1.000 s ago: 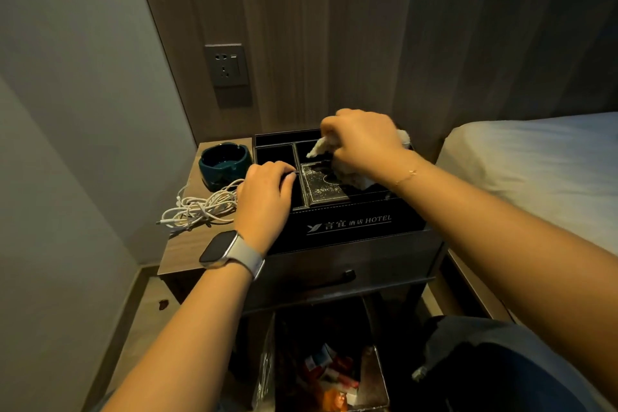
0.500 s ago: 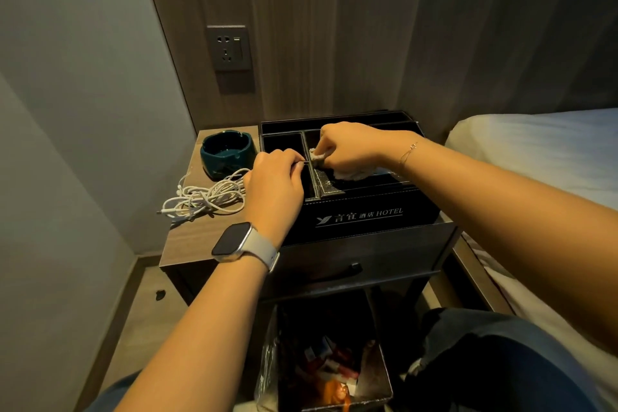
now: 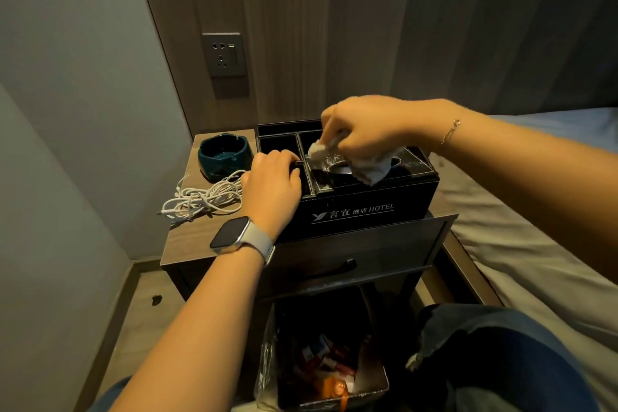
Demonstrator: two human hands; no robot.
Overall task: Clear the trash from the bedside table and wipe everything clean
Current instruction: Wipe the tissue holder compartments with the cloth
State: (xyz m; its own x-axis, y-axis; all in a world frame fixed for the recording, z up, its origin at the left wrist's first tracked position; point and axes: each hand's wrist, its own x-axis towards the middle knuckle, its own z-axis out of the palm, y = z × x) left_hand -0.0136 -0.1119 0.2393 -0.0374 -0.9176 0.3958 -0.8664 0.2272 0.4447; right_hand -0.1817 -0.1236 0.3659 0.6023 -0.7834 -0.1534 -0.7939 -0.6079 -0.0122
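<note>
In the right fingers, cloth

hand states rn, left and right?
Left hand: fingers curled over a divider of the black organizer box, gripping it.
Right hand: gripping the white cloth.

Right hand holds cloth over organizer box.

hands 2 | cloth 1 | organizer box 1 | ashtray 1 | cable 1 | bin 1
</note>
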